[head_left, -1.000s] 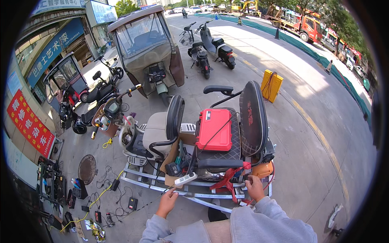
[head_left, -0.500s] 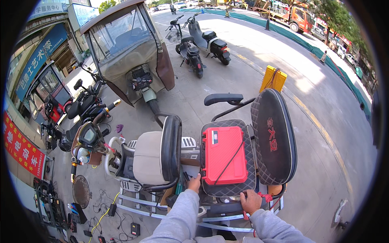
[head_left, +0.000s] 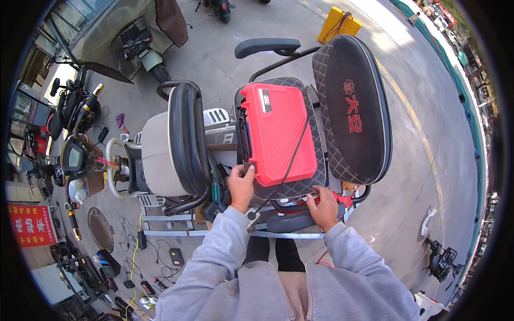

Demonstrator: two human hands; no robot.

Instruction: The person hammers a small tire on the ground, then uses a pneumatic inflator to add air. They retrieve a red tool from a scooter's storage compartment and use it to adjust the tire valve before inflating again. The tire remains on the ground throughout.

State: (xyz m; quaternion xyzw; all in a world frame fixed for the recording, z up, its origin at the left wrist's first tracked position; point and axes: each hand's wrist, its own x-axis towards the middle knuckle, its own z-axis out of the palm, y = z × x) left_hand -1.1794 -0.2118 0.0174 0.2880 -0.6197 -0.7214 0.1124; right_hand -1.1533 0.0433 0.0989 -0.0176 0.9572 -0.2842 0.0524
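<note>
A red hard plastic case (head_left: 281, 139) lies on the dark quilted rear seat (head_left: 300, 189) of an electric tricycle. Dark latches and a narrow dark gap with a bit of blue run down its left side. My left hand (head_left: 242, 188) is closed at the near left corner, thumb and fingers pinching the black latch (head_left: 248, 165). Over the seat's near edge is my right hand (head_left: 323, 208), fingers slightly bent and apart, with nothing visible in it. It is beside the black armrest (head_left: 292, 222) and a red cloth strip (head_left: 343, 199). A thin black cord (head_left: 296, 155) crosses the lid.
The quilted backrest (head_left: 353, 112) stands right of the case, the beige driver's seat (head_left: 163, 142) left. Between the seats is an open footwell with tools (head_left: 216, 184). Cables and a black charger (head_left: 176, 257) lie on the ground at lower left. A yellow box (head_left: 339, 25) stands behind.
The view has tipped downward and shifted. My left hand has moved from beside the case's left edge onto its near corner latch. My right hand stays by the seat's near edge.
</note>
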